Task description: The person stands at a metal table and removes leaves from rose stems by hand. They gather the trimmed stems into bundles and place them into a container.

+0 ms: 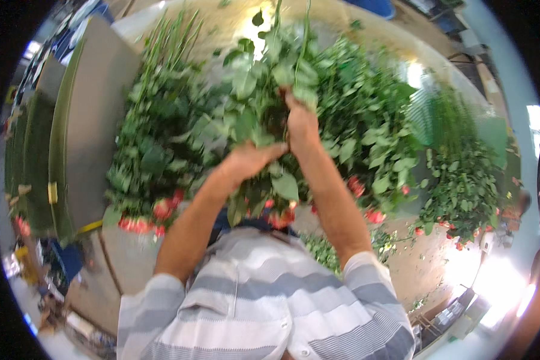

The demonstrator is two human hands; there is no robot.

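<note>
Leafy cut roses (pixel 252 85) hang in front of my body, their bare stems pointing away and their coral-pink blooms (pixel 281 219) towards my waist. My right hand (pixel 303 123) reaches into this foliage, its fingers closed around rose stems, one of which runs up past the leaves. Just below and to its left, my left hand (pixel 252 159) lies among the leaves, its thumb side close to my right wrist. Leaves and motion blur hide its fingers, so I cannot tell whether it grips a stem.
More roses lie in piles on the left (pixel 157 135) and right (pixel 364 117) of the table (pixel 225 18). Upright grey panels with green edges (pixel 99 121) stand at the left. Another rose bunch (pixel 461 180) lies farther right on green mesh. Leaf scraps litter the floor (pixel 414 265).
</note>
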